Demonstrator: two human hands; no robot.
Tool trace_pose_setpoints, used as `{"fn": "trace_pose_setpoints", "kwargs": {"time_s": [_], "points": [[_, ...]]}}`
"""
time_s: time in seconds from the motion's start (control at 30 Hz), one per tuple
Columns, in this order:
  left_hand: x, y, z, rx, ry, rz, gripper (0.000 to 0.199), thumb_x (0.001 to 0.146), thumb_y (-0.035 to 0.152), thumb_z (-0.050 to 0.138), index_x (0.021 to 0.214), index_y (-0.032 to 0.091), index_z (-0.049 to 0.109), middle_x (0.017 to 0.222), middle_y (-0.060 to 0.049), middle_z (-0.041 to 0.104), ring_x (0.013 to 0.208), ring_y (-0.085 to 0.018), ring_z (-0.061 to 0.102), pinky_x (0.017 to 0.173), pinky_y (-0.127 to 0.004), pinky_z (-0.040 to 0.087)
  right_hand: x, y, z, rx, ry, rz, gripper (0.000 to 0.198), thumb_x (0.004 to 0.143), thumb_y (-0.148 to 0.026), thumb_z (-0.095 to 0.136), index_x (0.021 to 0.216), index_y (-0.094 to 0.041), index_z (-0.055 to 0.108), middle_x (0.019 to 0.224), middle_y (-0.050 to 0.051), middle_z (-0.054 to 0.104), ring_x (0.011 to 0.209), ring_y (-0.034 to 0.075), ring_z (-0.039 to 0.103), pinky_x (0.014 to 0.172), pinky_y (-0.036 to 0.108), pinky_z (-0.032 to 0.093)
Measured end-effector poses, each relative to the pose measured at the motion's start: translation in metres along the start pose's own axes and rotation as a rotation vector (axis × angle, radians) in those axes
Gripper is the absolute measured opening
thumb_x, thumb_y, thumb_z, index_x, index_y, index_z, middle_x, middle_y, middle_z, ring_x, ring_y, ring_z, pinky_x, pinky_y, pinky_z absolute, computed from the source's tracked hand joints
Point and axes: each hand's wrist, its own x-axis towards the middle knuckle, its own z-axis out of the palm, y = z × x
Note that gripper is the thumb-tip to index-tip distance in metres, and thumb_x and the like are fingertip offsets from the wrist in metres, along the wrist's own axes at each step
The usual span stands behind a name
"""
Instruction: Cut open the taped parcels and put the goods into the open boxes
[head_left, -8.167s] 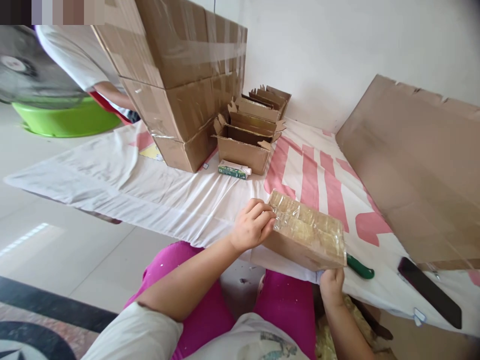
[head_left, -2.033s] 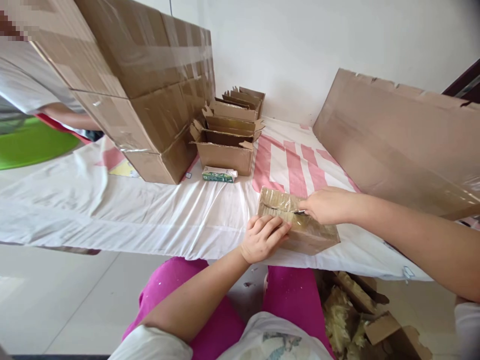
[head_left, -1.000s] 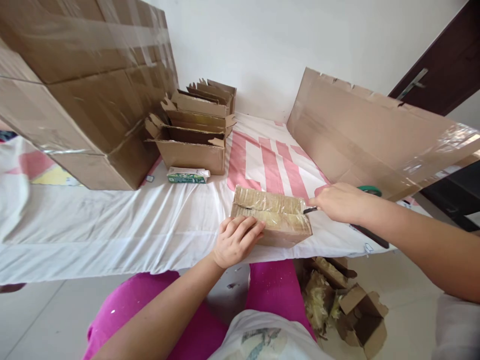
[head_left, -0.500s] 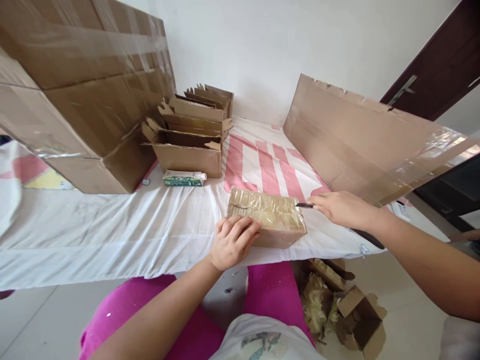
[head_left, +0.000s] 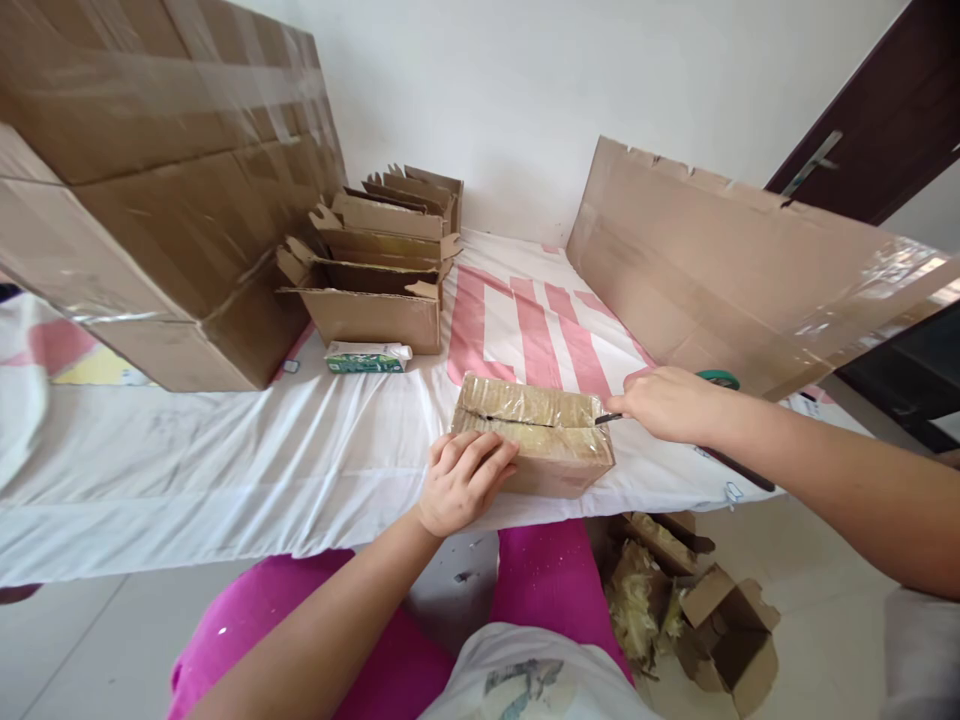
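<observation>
A small cardboard box [head_left: 559, 470] with clear tape over its top lies at the table's front edge. A dark slit runs along the middle of its top. My left hand [head_left: 469, 480] grips the near left corner, fingers bent over the upper edge. Closed around a pair of scissors [head_left: 609, 418], my right hand [head_left: 664, 402] is at the box's right end. The dark blade tip touches the right end of the slit; what looks like the green handle shows behind my wrist.
Several opened cardboard boxes [head_left: 375, 315] stand in a row at the back left, with a green-and-white carton [head_left: 367, 357] before them. Large taped boxes [head_left: 180, 230] rise at the left. A big cardboard panel [head_left: 720, 260] stands right. Torn boxes [head_left: 720, 640] lie on the floor.
The slit in the box's top has opened wider and looks longer toward the right. My right hand has moved slightly up and left, and the green handle has come into view.
</observation>
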Motion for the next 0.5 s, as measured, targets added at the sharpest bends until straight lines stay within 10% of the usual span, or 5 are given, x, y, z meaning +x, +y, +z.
{"fn": "trace_pose_setpoints", "kwargs": {"time_s": [0.23, 0.5], "points": [[0.003, 0.003, -0.005, -0.057, -0.021, -0.043, 0.032, 0.081, 0.026, 0.071, 0.111, 0.022, 0.062, 0.098, -0.006, 0.07, 0.096, -0.022, 0.058, 0.087, -0.037, 0.039, -0.004, 0.02, 0.036, 0.254, 0.19, 0.078, 0.027, 0.095, -0.028, 0.036, 0.105, -0.026, 0.062, 0.085, 0.005, 0.069, 0.071, 0.02, 0.063, 0.054, 0.028, 0.026], [0.003, 0.011, -0.005, -0.147, -0.005, -0.1, 0.027, 0.082, 0.02, 0.069, 0.108, 0.023, 0.062, 0.1, -0.004, 0.073, 0.099, -0.022, 0.058, 0.088, -0.039, 0.037, 0.033, 0.0, 0.155, 0.553, 0.161, 0.35, 0.034, 0.096, -0.03, 0.034, 0.116, -0.021, 0.059, 0.096, 0.01, 0.071, 0.084, 0.025, 0.065, 0.063, 0.029, 0.039]]}}
